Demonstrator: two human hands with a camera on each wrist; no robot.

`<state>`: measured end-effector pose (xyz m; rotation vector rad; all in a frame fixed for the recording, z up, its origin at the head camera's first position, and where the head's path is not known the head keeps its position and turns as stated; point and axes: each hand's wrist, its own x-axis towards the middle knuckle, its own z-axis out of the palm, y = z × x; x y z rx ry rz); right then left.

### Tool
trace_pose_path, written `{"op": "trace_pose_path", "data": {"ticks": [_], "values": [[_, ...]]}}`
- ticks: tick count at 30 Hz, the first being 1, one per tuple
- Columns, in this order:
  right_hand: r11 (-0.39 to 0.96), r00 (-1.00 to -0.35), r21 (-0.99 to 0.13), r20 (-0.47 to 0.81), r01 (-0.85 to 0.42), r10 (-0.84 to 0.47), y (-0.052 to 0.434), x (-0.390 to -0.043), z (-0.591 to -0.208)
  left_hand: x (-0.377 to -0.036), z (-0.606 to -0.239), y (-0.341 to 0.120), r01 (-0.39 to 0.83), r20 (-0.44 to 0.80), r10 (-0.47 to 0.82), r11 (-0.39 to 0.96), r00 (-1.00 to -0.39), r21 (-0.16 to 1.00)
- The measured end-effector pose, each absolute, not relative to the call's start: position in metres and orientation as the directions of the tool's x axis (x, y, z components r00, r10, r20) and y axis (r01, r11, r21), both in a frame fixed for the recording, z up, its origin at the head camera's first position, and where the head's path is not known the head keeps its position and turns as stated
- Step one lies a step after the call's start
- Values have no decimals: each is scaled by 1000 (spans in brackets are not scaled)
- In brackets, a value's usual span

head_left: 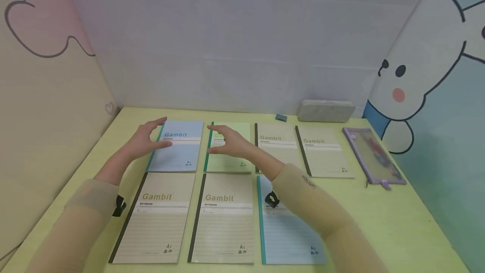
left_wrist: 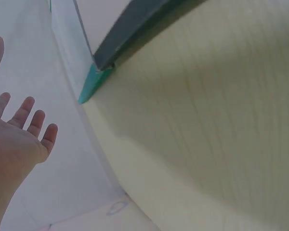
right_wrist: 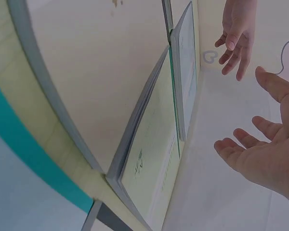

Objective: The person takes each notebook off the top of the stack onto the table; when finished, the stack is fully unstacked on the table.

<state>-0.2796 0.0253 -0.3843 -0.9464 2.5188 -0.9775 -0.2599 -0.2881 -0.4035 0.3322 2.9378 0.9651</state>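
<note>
Both hands hang in the air over the far row of notebooks, palms turned toward each other, fingers loosely spread and holding nothing. The left hand (head_left: 145, 138) hovers at the left edge of the blue notebook (head_left: 178, 148), which lies flat toward the bench's far left corner. The right hand (head_left: 229, 140) floats above the green notebook (head_left: 227, 161) just beside it; I cannot tell whether either hand touches a cover.

Further right in that far row lie two beige notebooks (head_left: 303, 151), side by side. Along the near edge of the bench (head_left: 379, 222) sit two more beige notebooks (head_left: 189, 218) and a second blue one (head_left: 288, 235), partly under the right sleeve. A grey pencil case (head_left: 326, 111) rests against the back wall with a small blue eraser (head_left: 281, 117) beside it, and a purple see-through pouch (head_left: 373, 155) lies near the right edge.
</note>
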Motion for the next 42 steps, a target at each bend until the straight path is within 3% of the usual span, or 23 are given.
{"op": "trace_pose_path", "data": {"ticks": [15, 24, 31, 42], "values": [[620, -744, -654, -128, -434, -656, -21, -285, -417, -269, -438, -317, 76, -127, 149, 887, -981, 455], [697, -756, -529, -150, -484, -638, -30, -291, -433, -268, -438, -315, 63, -148, 142, 894, -979, 444], [742, -745, -356, -163, -567, -647, -38, -297, -444, -272, -442, -316, 52, -162, 131, 906, -978, 420], [764, -759, -325, -174, -557, -628, -42, -292, -442, -272, -441, -317, 11, -204, 106, 908, -973, 419]]}}
